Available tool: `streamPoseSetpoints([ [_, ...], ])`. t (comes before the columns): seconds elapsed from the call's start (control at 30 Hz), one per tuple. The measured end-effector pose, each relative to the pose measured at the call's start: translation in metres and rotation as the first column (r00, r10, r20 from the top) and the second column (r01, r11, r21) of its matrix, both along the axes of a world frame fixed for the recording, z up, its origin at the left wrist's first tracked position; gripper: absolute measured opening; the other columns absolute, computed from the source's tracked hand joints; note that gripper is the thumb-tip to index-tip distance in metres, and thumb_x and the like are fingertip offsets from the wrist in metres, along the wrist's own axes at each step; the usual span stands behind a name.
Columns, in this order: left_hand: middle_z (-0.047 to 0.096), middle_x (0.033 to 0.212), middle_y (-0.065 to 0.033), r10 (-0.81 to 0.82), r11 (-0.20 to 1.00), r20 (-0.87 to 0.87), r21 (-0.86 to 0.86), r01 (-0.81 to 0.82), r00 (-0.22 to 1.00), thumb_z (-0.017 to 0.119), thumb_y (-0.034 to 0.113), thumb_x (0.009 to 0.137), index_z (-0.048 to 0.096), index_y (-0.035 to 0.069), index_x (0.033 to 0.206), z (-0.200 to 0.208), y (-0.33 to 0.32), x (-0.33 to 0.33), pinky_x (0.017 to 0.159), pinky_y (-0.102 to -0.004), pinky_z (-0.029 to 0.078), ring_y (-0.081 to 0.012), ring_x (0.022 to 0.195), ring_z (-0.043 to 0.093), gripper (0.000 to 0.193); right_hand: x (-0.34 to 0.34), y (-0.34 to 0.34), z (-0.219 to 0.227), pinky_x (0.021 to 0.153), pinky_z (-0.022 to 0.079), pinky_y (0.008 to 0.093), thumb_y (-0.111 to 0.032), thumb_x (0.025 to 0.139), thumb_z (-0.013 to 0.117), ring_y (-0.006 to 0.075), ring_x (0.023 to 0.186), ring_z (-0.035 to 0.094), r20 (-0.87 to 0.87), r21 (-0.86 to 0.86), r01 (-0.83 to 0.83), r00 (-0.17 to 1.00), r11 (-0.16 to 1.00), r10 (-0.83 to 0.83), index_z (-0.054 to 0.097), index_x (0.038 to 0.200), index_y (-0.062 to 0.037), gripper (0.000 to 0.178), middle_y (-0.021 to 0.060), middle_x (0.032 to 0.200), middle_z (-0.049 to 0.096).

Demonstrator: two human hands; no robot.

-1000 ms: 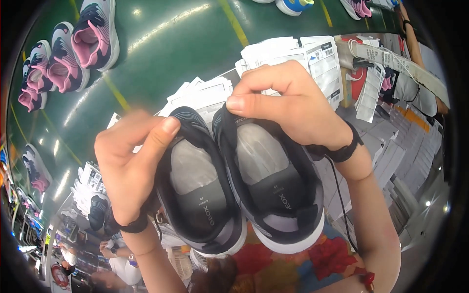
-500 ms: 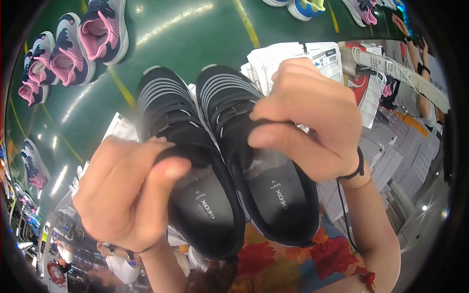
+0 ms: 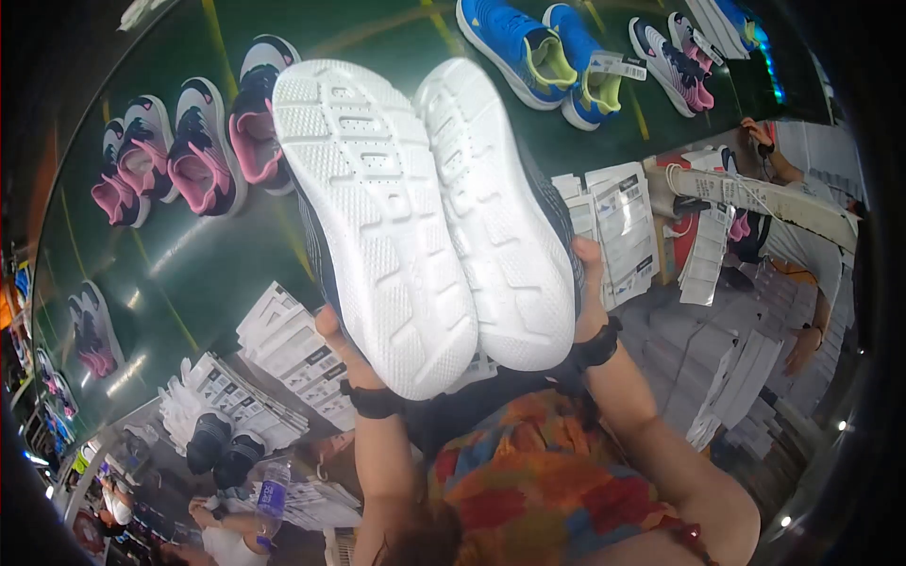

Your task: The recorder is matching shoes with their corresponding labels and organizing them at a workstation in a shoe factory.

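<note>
A pair of dark sneakers is held up side by side, their white textured soles facing me: the left sneaker [image 3: 382, 226] and the right sneaker [image 3: 505, 226]. My left hand [image 3: 340, 338] grips the outer side of the left one near its heel. Around the outer edge of the other, my right hand [image 3: 590, 283] is closed in the same way. Most of my fingers are hidden behind the shoes. The heels point toward me, and the two soles touch along the middle.
Navy and pink sneakers [image 3: 203, 156] stand in a row on the green tabletop [image 3: 245, 311]. Blue sneakers [image 3: 514, 47] lie at the back. Stacks of white label sheets [image 3: 623, 226] line the near edge. A bottle [image 3: 272, 500] is at lower left; other people work nearby.
The sneakers have been turned from insoles showing to soles showing. My hands have moved from the shoe openings to the outer sides. The view has shifted, showing more of the table.
</note>
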State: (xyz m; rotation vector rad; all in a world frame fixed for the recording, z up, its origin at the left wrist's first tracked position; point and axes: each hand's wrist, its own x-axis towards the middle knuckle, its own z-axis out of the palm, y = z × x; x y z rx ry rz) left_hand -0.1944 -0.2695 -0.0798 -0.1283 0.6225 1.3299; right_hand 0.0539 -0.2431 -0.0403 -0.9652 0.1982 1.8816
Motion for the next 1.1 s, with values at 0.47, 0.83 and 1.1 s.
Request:
streamPoseSetpoints([
  [0.47, 0.056, 0.109, -0.0083, 0.18, 0.94, -0.983, 0.164, 0.3, -0.028, 0.078, 0.012, 0.08, 0.042, 0.001, 0.132, -0.043, 0.17, 0.011, 0.086, -0.0307, 0.047, -0.0193, 0.095, 0.058, 0.064, 0.019, 0.13, -0.091, 0.093, 0.046, 0.0362, -0.025, 0.076, 0.08, 0.0282, 0.102, 0.058, 0.834, 0.534, -0.446, 0.418, 0.719, -0.36, 0.042, 0.127, -0.0028, 0.067, 0.015, 0.111, 0.057],
  [0.83, 0.054, 0.129, -0.022, 0.369, 0.795, -0.694, -0.109, 0.597, -0.619, 0.068, 0.017, 0.089, 0.051, -0.003, 0.131, 0.011, 0.075, 0.19, 0.1, -0.0403, 0.041, -0.031, 0.119, 0.053, 0.049, 0.221, -0.129, 0.011, 0.074, 0.055, 0.0364, -0.017, 0.089, 0.065, 0.0278, 0.086, 0.067, 0.964, 0.226, -0.499, 0.236, 0.836, -0.12, 0.066, 0.107, -0.0063, 0.021, 0.0099, 0.097, 0.067],
  [1.1, 0.071, 0.092, -0.0173, -0.216, 0.483, -0.967, -0.227, 0.846, -0.136, 0.071, 0.019, 0.087, 0.067, -0.004, 0.099, 0.045, -0.023, 0.458, 0.073, -0.0328, 0.053, -0.0237, 0.08, 0.07, 0.026, 0.417, -0.197, -0.011, 0.068, 0.048, 0.0317, -0.009, 0.087, 0.067, 0.0218, 0.074, 0.058, 0.972, 0.125, 0.094, -0.209, 0.988, -0.103, 0.058, 0.108, -0.0006, 0.025, 0.0119, 0.091, 0.06],
])
